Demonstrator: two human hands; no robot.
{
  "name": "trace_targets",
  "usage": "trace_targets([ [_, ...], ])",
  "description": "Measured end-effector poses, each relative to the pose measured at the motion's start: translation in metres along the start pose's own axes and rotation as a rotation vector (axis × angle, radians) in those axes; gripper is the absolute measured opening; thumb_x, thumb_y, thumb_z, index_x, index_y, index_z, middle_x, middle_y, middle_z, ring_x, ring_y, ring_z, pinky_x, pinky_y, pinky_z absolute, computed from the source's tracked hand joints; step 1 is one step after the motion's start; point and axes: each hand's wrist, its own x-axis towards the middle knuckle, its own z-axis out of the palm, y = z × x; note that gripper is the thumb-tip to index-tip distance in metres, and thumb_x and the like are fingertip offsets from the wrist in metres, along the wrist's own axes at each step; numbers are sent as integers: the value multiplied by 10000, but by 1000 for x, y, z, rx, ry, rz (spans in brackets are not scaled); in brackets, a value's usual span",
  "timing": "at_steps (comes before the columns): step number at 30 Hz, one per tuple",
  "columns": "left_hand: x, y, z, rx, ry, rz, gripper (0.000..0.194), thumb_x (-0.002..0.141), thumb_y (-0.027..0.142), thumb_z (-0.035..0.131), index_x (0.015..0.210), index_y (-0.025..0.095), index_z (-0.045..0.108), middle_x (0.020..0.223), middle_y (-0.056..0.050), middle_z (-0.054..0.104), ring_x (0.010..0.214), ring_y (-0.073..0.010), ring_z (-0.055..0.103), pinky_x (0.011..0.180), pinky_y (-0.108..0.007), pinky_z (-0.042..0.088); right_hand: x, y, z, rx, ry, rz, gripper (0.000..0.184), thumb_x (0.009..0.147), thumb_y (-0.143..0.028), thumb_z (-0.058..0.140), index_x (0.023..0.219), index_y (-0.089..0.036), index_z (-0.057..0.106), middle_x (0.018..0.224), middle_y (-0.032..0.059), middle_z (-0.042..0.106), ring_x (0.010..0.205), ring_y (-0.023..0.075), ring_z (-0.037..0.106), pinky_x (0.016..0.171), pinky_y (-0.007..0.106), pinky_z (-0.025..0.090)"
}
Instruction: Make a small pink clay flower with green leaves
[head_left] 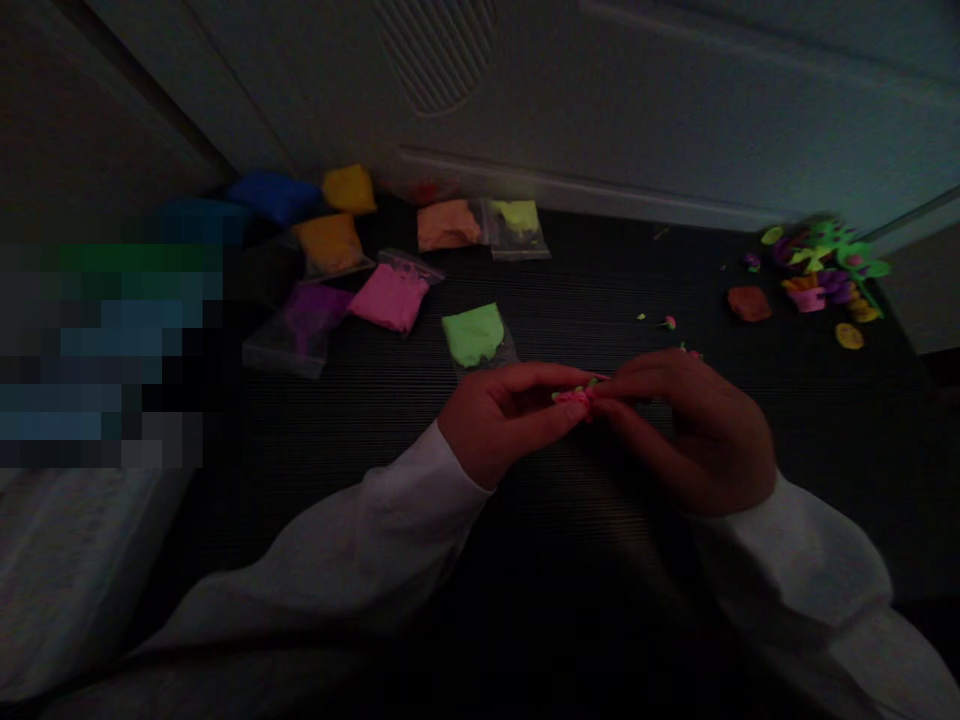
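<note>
Between my two hands is a small pink clay flower (pixel 573 398) with bits of green on it. My left hand (pixel 504 415) pinches it between thumb and fingers from the left. From the right, my right hand (pixel 694 425) closes its thumb and fingertips on the flower's right side, partly covering it. Just beyond my left hand lies a bag of light green clay (pixel 476 335). Past my right hand are a tiny pink and green piece (pixel 670 322) and another one half hidden behind the knuckles.
Bags of pink (pixel 391 294), purple (pixel 311 312), orange (pixel 330 243), peach (pixel 448 225) and yellow-green clay (pixel 517 216) lie at the back left. Coloured clay figures (pixel 832 265) and a reddish-brown lump (pixel 748 303) sit at the right. A pale panel (pixel 525 110) borders the dark table's back.
</note>
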Motion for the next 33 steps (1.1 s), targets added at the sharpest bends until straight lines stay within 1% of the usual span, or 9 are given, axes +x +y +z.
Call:
trace_targets([
  [7, 1, -2, -1, -33, -6, -48, 226, 618, 177, 611, 845, 182, 612, 748, 3, 645, 704, -100, 585, 695, -224, 445, 0, -2, 1, 0, -14, 9, 110, 697, -172, 548, 801, -189, 579, 779, 15, 592, 724, 114, 545, 654, 255, 448],
  [11, 1, -2, -1, -54, 21, -75, 214, 595, 185, 629, 808, 169, 616, 717, 5, 639, 669, -95, 575, 672, -224, 441, 1, -2, 1, 19, -17, 7, 99, 700, -172, 544, 792, -188, 574, 774, 14, 591, 721, 113, 542, 648, 254, 447],
  [14, 1, 0, 1, -88, 15, -90, 192, 585, 176, 637, 775, 157, 619, 683, 9, 630, 634, -81, 565, 648, -209, 437, 1, -3, 2, 50, -25, 1, 101, 703, -170, 539, 797, -187, 571, 775, 17, 588, 729, 118, 541, 654, 260, 447],
  [16, 2, 2, 2, -131, 9, -103, 173, 589, 173, 632, 760, 150, 619, 667, 7, 626, 618, -80, 563, 644, -216, 439, 0, -3, 2, 83, -2, 12, 144, 704, -180, 537, 846, -194, 561, 789, 19, 583, 730, 125, 540, 652, 270, 450],
  [19, 3, 6, 3, -233, 13, -155, 153, 591, 167, 626, 742, 146, 613, 664, -2, 627, 627, -99, 572, 649, -250, 445, -3, -5, 0, 123, 76, 75, 225, 712, -186, 521, 936, -207, 530, 811, 25, 570, 717, 135, 538, 628, 282, 454],
  [21, 4, 7, 2, -301, 2, -197, 154, 589, 160, 623, 742, 150, 608, 674, -6, 630, 654, -113, 580, 654, -265, 446, -4, -6, -1, 121, 112, 100, 219, 719, -185, 507, 934, -216, 529, 820, 32, 566, 719, 143, 538, 624, 291, 454],
  [25, 5, 8, -3, -377, -23, -244, 165, 598, 138, 610, 760, 170, 605, 711, 0, 634, 691, -118, 584, 656, -261, 444, -3, -6, 0, 96, 100, 51, 168, 714, -212, 510, 877, -216, 550, 812, 36, 570, 735, 155, 543, 634, 304, 455],
  [28, 5, 8, -4, -395, -19, -258, 164, 605, 125, 601, 761, 175, 603, 713, 5, 633, 703, -115, 583, 661, -254, 439, -2, -5, 0, 40, 55, 7, 171, 699, -222, 528, 866, -204, 557, 797, 36, 572, 725, 153, 543, 638, 303, 455],
  [33, 6, 7, -3, -397, -5, -253, 163, 601, 125, 604, 754, 182, 604, 729, 17, 629, 703, -103, 576, 666, -250, 432, -2, -5, 1, -55, 45, -59, 191, 672, -196, 558, 862, -183, 568, 809, 50, 570, 723, 149, 539, 658, 300, 456],
])
